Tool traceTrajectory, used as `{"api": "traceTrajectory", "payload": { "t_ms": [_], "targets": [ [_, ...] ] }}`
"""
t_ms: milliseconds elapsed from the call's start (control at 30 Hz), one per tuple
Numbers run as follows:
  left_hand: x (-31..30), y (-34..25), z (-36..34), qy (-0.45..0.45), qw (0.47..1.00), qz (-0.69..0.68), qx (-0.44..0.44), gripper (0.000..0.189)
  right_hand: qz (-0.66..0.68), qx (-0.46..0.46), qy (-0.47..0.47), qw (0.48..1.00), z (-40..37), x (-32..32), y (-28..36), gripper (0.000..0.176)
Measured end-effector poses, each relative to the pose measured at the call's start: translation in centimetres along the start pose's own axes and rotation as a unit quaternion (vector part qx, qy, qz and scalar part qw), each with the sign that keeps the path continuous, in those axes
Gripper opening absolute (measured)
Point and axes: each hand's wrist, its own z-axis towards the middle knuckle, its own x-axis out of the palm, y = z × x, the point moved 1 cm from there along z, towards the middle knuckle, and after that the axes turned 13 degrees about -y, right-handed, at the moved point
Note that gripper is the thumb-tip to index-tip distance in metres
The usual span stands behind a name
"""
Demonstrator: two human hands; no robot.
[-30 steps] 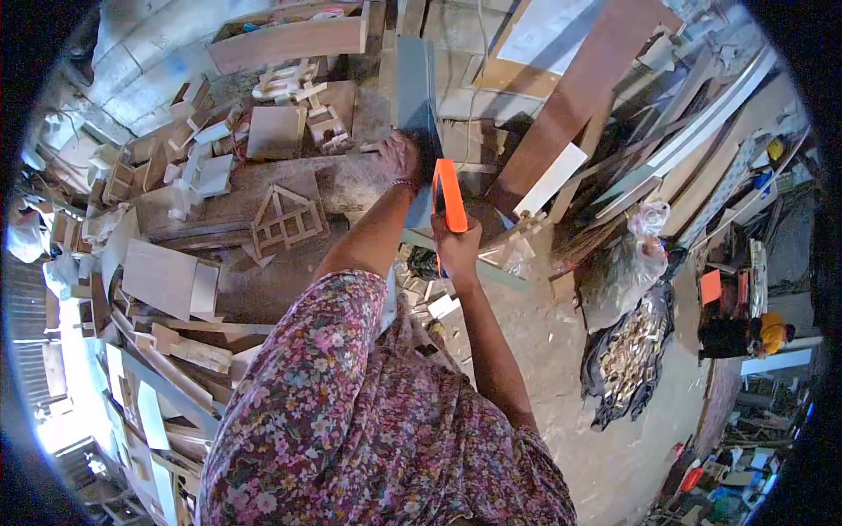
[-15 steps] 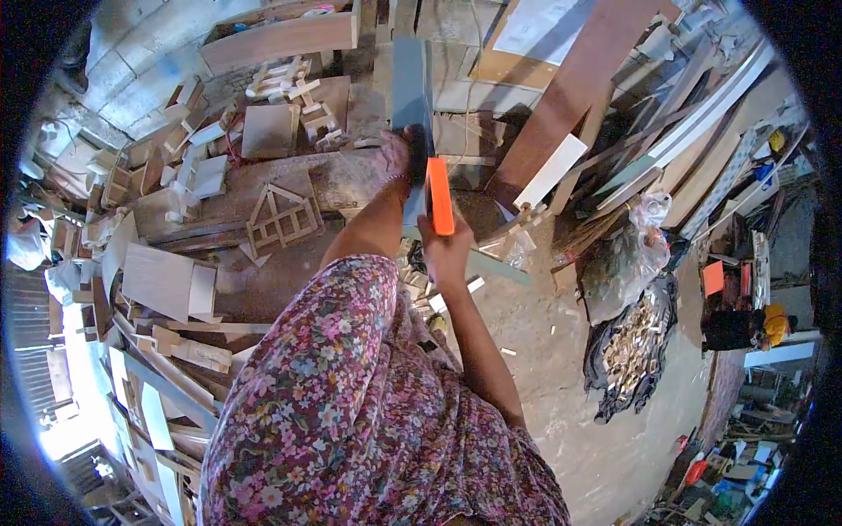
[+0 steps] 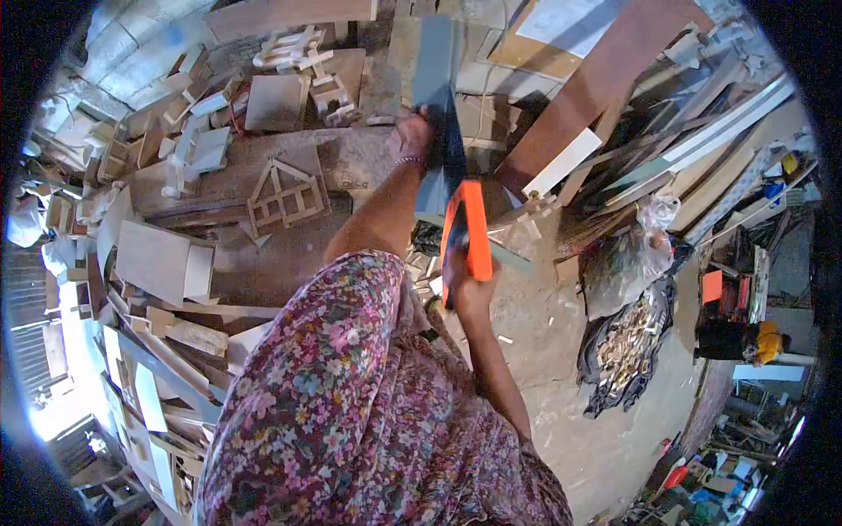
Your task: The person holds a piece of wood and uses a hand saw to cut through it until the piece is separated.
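So, saw (image 3: 453, 140): right hand (image 3: 474, 295) fingers clenched round handle (image 3: 478, 237); stroke straight, no twisting.
Board (image 3: 431, 74): over tabletop (image 3: 351, 156), left hand (image 3: 412, 138) at its edge, can't tell if clenched; press steady, well off the cut line.

The right hand (image 3: 471, 289) has drawn the orange-handled saw (image 3: 477, 232) back toward the person (image 3: 351, 386); more blade (image 3: 453, 145) shows.

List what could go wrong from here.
The saw has its blade close to the left hand on the board, so a slip could cut the fingers. No clamp shows on the board, so it may shift if the right hand pushes hard.
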Motion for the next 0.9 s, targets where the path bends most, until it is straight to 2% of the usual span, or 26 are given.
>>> {"api": "traceTrajectory", "payload": {
  "t_ms": [67, 100, 167, 200, 233, 267, 333, 367, 400, 433, 467, 500, 533, 567, 633, 667, 700, 767, 800, 900],
  "targets": [
    [-0.8, 0.0, -0.6, -0.003, 1.0, 0.003, -0.005, 0.052, 0.083, 0.118, -0.033, 0.989, 2.8, 1.8, -2.4, 0.015],
    [-0.5, 0.2, -0.7, -0.017, 1.0, 0.01, 0.021, 0.051, 0.141, 0.156, 0.015, 0.978, 4.2, 2.7, -1.9, 0.017],
    [0.0, 0.1, -0.6, -0.03, 0.998, 0.01, 0.057, 0.051, 0.088, 0.153, 0.003, 0.984, 4.5, 3.6, -1.3, 0.014],
    [0.2, 0.3, -0.3, -0.027, 0.998, -0.002, 0.049, 0.05, 0.096, 0.103, 0.022, 0.99, 4.2, 3.9, -1.4, 0.012],
    [0.9, 0.6, -0.1, -0.024, 0.999, -0.013, 0.038, 0.05, 0.09, 0.108, 0.015, 0.99, 4.1, 4.2, -1.0, 0.012],
    [2.0, 0.8, 0.1, -0.102, 0.994, -0.038, 0.008, 0.049, 0.073, 0.077, 0.013, 0.994, 4.2, 4.1, -0.9, 0.012],
    [6.3, 3.3, 2.6, -0.126, 0.99, -0.048, 0.03, 0.049, 0.063, 0.045, 0.008, 0.997, 4.4, 4.0, -0.5, 0.013],
    [7.4, 3.7, 3.1, -0.14, 0.987, -0.06, 0.045, 0.049, 0.099, 0.097, 0.023, 0.99, 4.5, 3.6, 0.0, 0.013],
    [5.5, 2.4, 2.2, -0.139, 0.987, -0.063, 0.049, 0.049, 0.132, 0.146, 0.038, 0.98, 4.7, 3.2, 0.3, 0.013],
    [1.4, 0.4, 0.1, -0.097, 0.994, -0.055, 0.006, 0.049, 0.13, 0.142, 0.036, 0.981, 4.7, 3.2, -0.5, 0.013],
    [-1.5, -0.9, -1.4, -0.057, 0.997, -0.045, -0.039, 0.049, 0.077, 0.057, 0.034, 0.995, 4.5, 3.6, -2.0, 0.012],
    [-2.5, -1.3, -2.0, -0.06, 0.996, -0.048, -0.04, 0.049, 0.026, -0.028, 0.033, 0.999, 4.3, 4.1, -1.8, 0.012],
    [-3.3, -1.4, -2.4, -0.062, 0.993, -0.078, -0.07, 0.05, 0.016, -0.175, 0.01, 0.984, 4.4, 4.6, -1.4, 0.012],
    [-3.8, -1.6, -2.4, -0.063, 0.988, -0.107, -0.097, 0.05, 0.02, -0.177, 0.009, 0.984, 4.5, 4.6, -1.3, 0.012],
    [-1.9, -0.5, -1.2, -0.039, 0.995, -0.071, -0.065, 0.051, -0.001, 0.001, 0.036, 0.999, 4.8, 3.8, 0.0, 0.013],
    [-0.6, 0.2, -0.5, -0.04, 0.996, -0.051, -0.054, 0.051, 0.002, 0.015, 0.052, 0.999, 5.6, 3.4, -2.2, 0.015],
    [-0.8, -0.2, -0.8, -0.038, 0.998, -0.031, -0.044, 0.05, 0.0, 0.015, 0.049, 0.999, 5.9, 2.7, -1.7, 0.015],
    [-1.3, -0.6, -1.6, -0.045, 0.997, -0.037, -0.041, 0.049, 0.148, 0.152, 0.106, 0.972, 6.4, 1.7, -0.8, 0.013],
    [-2.1, -1.1, -1.8, -0.057, 0.997, -0.041, -0.038, 0.048, 0.188, 0.156, 0.079, 0.966, 6.1, 1.9, 0.0, 0.013],
    [-0.9, -0.4, -1.3, -0.054, 0.998, 0.009, -0.003, 0.047, 0.184, 0.158, 0.086, 0.966, 6.3, 1.7, -0.5, 0.014]
  ]
}}
